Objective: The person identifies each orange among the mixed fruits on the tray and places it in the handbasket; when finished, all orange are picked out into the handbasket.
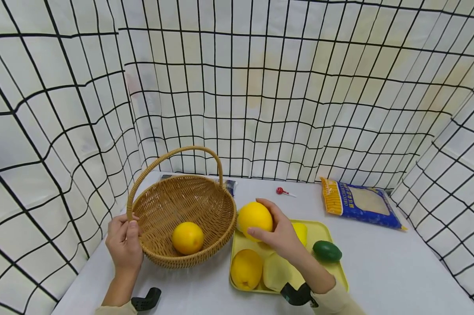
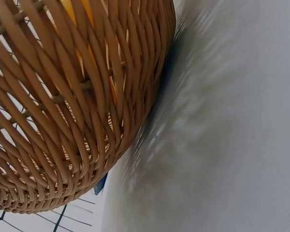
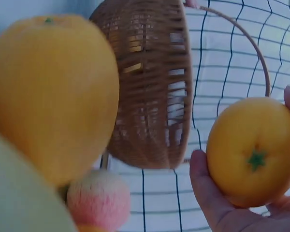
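Note:
A wicker basket [image 1: 181, 262] with an arched handle stands tilted on the table, its opening towards me. My left hand [image 1: 125, 240] grips its left rim near the foot of the handle. Inside lies one orange [image 1: 187, 238]. Another orange [image 3: 253, 152] is held between the thumb and fingers of my right hand [image 1: 284, 234], above the yellow tray [image 1: 341, 273] and close to the basket's right side. On the tray lie a large orange fruit [image 1: 246, 269], a pale yellow-green fruit [image 1: 277, 271], a bright yellow item [image 1: 300, 232] partly hidden by my hand, and a dark green fruit [image 1: 327, 251].
A pinkish round fruit [image 3: 99, 198] shows in the right wrist view. At the back right lies a blue and yellow pasta bag [image 1: 359, 203], with a red lollipop [image 1: 280, 190] left of it. A dark packet [image 1: 230, 187] sits behind the basket. Grid-patterned cloth walls surround the table.

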`<state>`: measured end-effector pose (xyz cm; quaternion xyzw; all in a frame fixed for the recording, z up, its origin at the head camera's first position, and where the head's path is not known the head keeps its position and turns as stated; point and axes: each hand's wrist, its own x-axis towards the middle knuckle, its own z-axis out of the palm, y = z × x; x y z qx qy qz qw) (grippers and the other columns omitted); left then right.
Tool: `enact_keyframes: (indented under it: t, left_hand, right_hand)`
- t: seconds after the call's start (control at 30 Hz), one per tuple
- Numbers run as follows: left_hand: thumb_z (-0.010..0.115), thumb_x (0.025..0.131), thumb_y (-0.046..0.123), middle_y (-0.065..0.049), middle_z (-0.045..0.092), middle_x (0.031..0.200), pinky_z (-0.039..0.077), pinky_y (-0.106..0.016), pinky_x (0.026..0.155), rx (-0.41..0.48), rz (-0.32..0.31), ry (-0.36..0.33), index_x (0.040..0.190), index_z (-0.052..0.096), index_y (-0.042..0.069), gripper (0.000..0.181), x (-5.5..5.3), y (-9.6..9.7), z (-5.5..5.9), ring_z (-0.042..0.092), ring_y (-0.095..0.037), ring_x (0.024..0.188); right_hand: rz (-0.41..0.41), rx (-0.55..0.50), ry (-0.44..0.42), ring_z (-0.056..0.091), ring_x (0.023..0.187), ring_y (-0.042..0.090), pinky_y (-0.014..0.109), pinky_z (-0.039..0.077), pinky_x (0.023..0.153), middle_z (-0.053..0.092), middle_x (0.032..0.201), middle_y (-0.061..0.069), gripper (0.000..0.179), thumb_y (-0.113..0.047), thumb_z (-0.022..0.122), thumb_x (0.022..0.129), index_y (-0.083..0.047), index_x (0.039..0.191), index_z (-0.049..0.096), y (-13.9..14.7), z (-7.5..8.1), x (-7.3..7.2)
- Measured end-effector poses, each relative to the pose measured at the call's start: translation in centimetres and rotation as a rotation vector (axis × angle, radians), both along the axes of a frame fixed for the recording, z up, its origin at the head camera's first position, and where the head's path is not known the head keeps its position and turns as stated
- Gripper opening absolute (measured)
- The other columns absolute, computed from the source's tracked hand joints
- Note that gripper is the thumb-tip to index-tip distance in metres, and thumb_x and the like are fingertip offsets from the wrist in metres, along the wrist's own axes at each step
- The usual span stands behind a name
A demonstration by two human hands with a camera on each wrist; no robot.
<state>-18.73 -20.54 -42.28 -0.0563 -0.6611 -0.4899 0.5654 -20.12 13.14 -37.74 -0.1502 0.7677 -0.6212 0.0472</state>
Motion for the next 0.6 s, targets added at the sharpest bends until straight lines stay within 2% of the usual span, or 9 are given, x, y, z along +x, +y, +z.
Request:
enact_keyframes:
  t: [0.13,0.33,0.5,0.6]
  left_hand:
    - [0.047,0.089,0.004,-0.028,0.050,0.081,0.030,-0.017,0.079,-0.013,-0.008,0.015,0.052,0.043,-0.007,0.039,-0.1,-0.2,-0.1,0.045,0.002,0.090]
    - [0.047,0.091,0.005,-0.027,0.050,0.079,0.030,-0.018,0.079,-0.019,-0.023,0.042,0.052,0.043,-0.007,0.040,-0.1,-0.7,-0.1,0.046,0.001,0.089]
    - [0.056,0.095,0.006,-0.020,0.053,0.078,0.034,-0.018,0.083,-0.012,-0.058,0.060,0.055,0.050,-0.008,0.043,-0.2,-0.8,-0.3,0.049,-0.001,0.091]
    - [0.058,0.096,0.009,-0.010,0.056,0.079,0.035,-0.017,0.084,-0.008,-0.056,0.047,0.056,0.052,-0.009,0.044,-0.2,-0.8,-0.4,0.049,0.000,0.092]
  right_hand:
    - [0.005,-0.035,0.002,0.057,0.104,0.027,0.036,0.052,0.086,0.050,0.132,0.005,0.069,-0.024,0.077,0.083,-0.025,0.142,0.043,-2.0,0.3,0.1]
    - [0.068,-0.035,0.041,0.057,0.105,0.027,0.038,0.053,0.087,0.050,0.131,0.007,0.069,-0.026,0.077,0.084,-0.023,0.143,0.041,-4.8,0.5,-0.1]
    - [0.125,0.000,0.092,0.057,0.107,0.025,0.038,0.052,0.088,0.052,0.133,0.002,0.071,-0.027,0.077,0.084,-0.023,0.144,0.040,-6.6,0.8,-0.3]
    - [0.149,0.056,0.110,0.058,0.104,0.021,0.037,0.052,0.085,0.055,0.129,-0.003,0.071,-0.031,0.078,0.082,-0.027,0.143,0.042,-7.6,1.0,-0.4]
